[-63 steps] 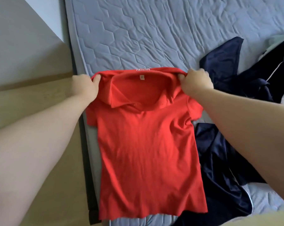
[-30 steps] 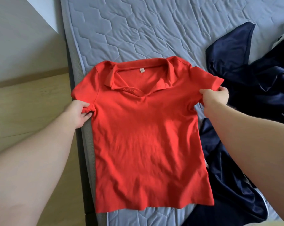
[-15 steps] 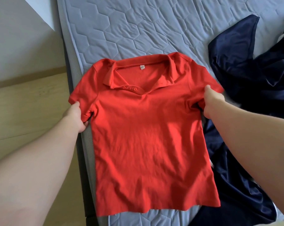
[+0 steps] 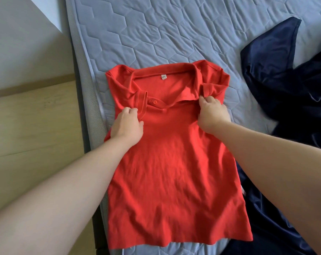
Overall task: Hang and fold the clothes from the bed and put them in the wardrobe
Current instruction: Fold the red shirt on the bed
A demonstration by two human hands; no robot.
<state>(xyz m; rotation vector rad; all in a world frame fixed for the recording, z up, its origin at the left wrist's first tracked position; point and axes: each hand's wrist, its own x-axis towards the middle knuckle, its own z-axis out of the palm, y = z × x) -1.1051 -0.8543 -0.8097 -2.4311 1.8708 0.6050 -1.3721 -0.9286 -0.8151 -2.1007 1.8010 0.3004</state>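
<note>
The red polo shirt (image 4: 174,153) lies face up on the bed (image 4: 156,34), along its left edge, collar pointing away from the person and hem nearest them. A white label (image 4: 163,77) shows inside the neck and one red button (image 4: 154,102) sits on the placket. Just to the right a heap of navy clothes (image 4: 285,74) crowds the shirt — the lower right side of the shirt lies over dark cloth there, and the right forearm crosses above the heap. On the left the mattress ends at a wooden floor (image 4: 36,129), with a pale wall (image 4: 17,43) beyond it. Nothing lies on top of the shirt except the hands.

Half a second ago both short sleeves were spread out flat to the sides, each hand at a sleeve's outer edge. Now the sleeves are folded in over the chest, so the top of the shirt is about as narrow as the body.

The left hand (image 4: 127,124) rests on the left chest beside the placket, fingers curled and pinching the turned-in sleeve cloth. The right hand (image 4: 212,113) is knuckles up just below the collar, fingers bent round the hem of the folded right sleeve — both arms reach in from the near corners.
</note>
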